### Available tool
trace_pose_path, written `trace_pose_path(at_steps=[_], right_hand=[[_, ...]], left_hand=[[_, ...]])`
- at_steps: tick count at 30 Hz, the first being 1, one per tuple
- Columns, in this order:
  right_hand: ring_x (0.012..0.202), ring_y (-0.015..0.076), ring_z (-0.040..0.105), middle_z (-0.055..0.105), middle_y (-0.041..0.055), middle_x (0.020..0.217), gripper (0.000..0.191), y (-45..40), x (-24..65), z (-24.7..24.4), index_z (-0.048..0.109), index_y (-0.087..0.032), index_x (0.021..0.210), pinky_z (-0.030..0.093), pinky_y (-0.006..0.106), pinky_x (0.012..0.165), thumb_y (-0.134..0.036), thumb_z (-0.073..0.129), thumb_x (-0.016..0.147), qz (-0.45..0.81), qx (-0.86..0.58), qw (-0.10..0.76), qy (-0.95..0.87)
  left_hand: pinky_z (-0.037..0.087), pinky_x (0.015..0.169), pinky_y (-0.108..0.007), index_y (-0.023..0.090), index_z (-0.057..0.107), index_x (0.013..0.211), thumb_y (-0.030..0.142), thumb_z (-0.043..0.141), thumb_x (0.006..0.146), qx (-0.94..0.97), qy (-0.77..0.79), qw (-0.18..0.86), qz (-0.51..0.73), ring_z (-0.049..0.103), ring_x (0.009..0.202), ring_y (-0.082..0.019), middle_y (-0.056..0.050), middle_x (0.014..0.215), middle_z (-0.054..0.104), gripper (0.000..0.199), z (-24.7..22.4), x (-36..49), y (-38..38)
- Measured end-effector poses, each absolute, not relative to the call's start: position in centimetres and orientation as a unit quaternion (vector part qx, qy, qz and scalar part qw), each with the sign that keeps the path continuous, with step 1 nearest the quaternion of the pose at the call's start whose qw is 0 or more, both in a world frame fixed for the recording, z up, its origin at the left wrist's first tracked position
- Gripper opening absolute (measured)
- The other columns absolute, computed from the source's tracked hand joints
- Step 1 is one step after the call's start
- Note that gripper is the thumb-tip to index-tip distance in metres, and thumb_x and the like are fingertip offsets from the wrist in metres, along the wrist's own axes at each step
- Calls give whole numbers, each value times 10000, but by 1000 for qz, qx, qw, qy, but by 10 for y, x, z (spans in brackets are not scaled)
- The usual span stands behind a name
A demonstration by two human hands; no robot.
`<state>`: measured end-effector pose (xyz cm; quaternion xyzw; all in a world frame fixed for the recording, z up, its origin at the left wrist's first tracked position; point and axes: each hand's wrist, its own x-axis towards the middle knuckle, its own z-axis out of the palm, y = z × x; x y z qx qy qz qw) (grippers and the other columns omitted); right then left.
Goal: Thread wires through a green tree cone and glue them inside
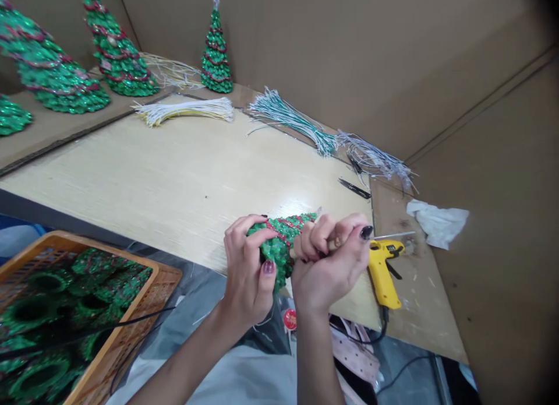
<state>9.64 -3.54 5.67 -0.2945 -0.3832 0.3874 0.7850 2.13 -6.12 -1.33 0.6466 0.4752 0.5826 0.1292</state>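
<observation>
A small green Christmas tree figure [279, 243] with red garlands lies tilted on its side over the table's front edge. My left hand [251, 265] is wrapped round its wide base, thumb on the near side and fingers over the top. My right hand [329, 256] is closed round a slim tool with a pale wooden-looking handle [298, 252], one end of which meets the tree's side. Past my right fist a thin metal rod [395, 235] sticks out to the right; whether it belongs to the tool I cannot tell. My fingers hide most of the tool.
To the right lies a yellow hot glue gun [384, 274] with its cord, near a white cloth [438, 223]. Black tweezers [354, 188] and wire bundles [293, 118] line the back. Finished trees [216, 58] stand behind. An orange crate [163, 274] of hollow trees is lower left.
</observation>
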Motion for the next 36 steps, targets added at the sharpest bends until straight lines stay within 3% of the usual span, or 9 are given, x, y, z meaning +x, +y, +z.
trace_pose_path(at_steps=[9,19,23,26,29,32,36], right_hand=[[429,64,246,263,-101,576,302,-36,93,49,375,-257,774,255,168,419,-379,381,1050,406,-262,752,-449],[423,52,196,258,-116,558,354,-30,88,48,343,-245,737,223,153,403,-407,379,1050,500,-200,744,-396],[423,49,221,294,-119,555,378,-29,92,56,344,-242,725,230,147,400,-460,444,1017,474,-208,774,-364],[438,49,237,333,-113,583,326,-36,115,60,361,-239,736,231,148,416,-405,481,990,411,-246,828,-293],[475,49,311,377,-107,644,170,-48,146,53,415,-251,817,279,158,457,-310,552,899,361,-321,837,-257],[538,49,409,441,-90,719,145,-60,163,37,459,-247,871,367,178,526,-221,584,801,359,-356,821,-265],[639,77,511,499,-60,795,168,-72,163,15,521,-234,939,455,225,628,-216,597,791,357,-396,793,-296]], left_hand=[[411,1004,-542,263,502,1183,503,259,1008,627,471,145,604,461,1203,-304,-96,1241,478,384,-21,24,-56],[405,1006,-516,261,514,1154,500,275,1012,627,460,167,606,469,1209,-294,-84,1226,493,367,-24,18,-50],[388,1068,-503,258,535,1166,477,283,1023,658,439,213,574,472,1256,-280,-85,1256,518,363,-19,2,-45],[331,1140,-541,263,492,1318,573,266,1013,693,421,240,534,397,1374,-307,-115,1389,458,490,-14,-13,-44],[283,1187,-572,286,302,1492,689,485,902,758,409,239,448,297,1458,-348,-141,1510,343,737,-7,-26,-44],[312,1190,-565,300,243,1510,561,774,743,803,415,216,368,347,1436,-364,-137,1521,353,969,1,-36,-42],[364,1173,-533,284,283,1492,419,779,761,794,422,256,355,426,1400,-353,-135,1518,394,893,10,-45,-31]])
